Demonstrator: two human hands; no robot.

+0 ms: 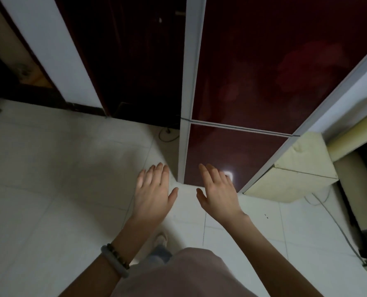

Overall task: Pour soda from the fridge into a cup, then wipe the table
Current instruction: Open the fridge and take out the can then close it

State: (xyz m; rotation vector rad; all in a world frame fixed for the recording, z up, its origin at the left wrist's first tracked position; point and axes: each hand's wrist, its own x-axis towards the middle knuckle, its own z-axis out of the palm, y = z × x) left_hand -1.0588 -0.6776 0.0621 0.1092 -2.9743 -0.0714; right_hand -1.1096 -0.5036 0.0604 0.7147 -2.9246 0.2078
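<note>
We record a tall, glossy dark red fridge with pale grey edge trim [264, 71] standing directly ahead on a white tiled floor [49, 168]. Its upper door and its lower door [227, 155] both lie flush with the body, parted by a thin pale horizontal seam. A small bright reflection shows on the lower door.

The left hand [154, 194] is held out over the floor, just left of the fridge's near corner, palm down. Its grip is wide, fingers straight and close together, holding nothing. The right hand [219, 194] is held out beside it, apart from it, in front of the lower door. Its grip is likewise wide and holds nothing. We cannot tell whether its fingertips touch the door.

The left wrist carries a smooth grey-green bangle [113, 262] beside a dark beaded bracelet [118, 255].

A cream rectangular box [294, 174] sits against the fridge's right side, and a thin dark cable [167, 133] lies on the floor at the fridge's left
</note>
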